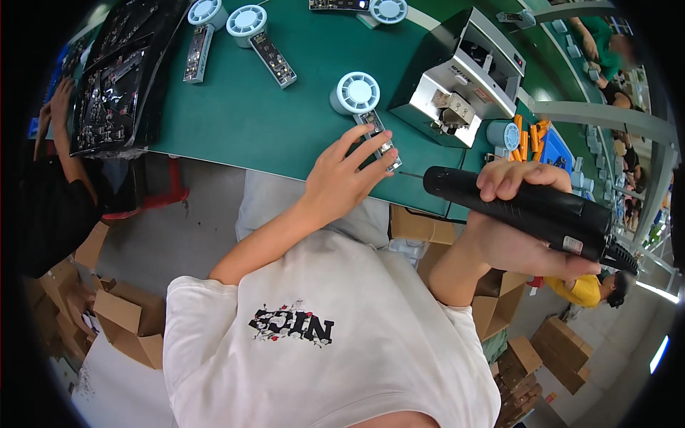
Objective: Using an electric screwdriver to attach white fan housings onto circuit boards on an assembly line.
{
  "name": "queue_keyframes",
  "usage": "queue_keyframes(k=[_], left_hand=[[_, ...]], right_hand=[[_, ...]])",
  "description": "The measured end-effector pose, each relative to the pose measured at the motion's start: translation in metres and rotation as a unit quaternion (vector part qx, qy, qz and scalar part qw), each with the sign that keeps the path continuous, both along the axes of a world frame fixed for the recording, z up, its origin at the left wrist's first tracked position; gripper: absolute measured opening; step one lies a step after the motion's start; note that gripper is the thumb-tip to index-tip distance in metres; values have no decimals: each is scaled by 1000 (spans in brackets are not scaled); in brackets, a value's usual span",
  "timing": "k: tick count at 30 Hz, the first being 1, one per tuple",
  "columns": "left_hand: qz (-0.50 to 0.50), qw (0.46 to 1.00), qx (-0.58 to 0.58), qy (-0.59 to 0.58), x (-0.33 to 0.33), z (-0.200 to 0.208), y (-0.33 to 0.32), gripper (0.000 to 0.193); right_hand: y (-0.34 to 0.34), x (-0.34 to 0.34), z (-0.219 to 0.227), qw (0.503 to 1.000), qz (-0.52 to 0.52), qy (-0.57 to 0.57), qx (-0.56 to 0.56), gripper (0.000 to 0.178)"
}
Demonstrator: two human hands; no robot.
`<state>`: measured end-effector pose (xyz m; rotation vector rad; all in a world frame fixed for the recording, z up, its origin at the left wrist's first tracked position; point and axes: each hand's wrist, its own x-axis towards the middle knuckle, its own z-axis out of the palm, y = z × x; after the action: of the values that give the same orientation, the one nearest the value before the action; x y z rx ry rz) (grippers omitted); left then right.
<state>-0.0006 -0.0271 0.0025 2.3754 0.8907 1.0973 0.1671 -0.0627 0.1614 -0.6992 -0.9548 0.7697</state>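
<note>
A handheld fan with a light-blue round head (358,93) lies on the green table, its opened handle (372,123) showing a circuit board. Fingers of my left hand (342,171) grip that handle near its lower end. My right hand (517,214) is wrapped round a black electric screwdriver (528,209), held nearly level, its cable leaving the rear. The thin bit (412,175) points at the handle's end; whether it touches, I cannot tell.
Beyond the screwdriver stands a black and silver box-shaped machine (460,82). Other fans (247,25) lie at the back. Circuit boards fill a black tray (114,78) at left. Orange cylinders (535,137) lie right, by a blue bin (556,150). A co-worker's arms (61,114) are at far left.
</note>
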Motion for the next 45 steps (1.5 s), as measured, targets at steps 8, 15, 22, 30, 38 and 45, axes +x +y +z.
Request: queue_keyframes(k=[8, 15, 22, 30, 38, 45], left_hand=[[-4, 1000, -3, -4, -2, -2, 0, 34], [-5, 1000, -3, -5, -2, -3, 0, 34], [-5, 1000, -1, 3, -3, -3, 1, 34], [-1, 1000, 1, 1, -3, -3, 0, 32], [10, 1000, 7, -22, 2, -6, 2, 25], [12, 1000, -4, -18, 4, -1, 3, 28]], right_hand=[[6, -17, -13, 1000, -11, 4, -10, 115], [8, -20, -21, 1000, -14, -6, -21, 116], [10, -26, -33, 999, 45, -14, 21, 117], [1, -30, -34, 991, 58, -114, 42, 109], [40, 47, 26, 997, -36, -69, 29, 118], [82, 55, 22, 996, -56, -56, -48, 115]])
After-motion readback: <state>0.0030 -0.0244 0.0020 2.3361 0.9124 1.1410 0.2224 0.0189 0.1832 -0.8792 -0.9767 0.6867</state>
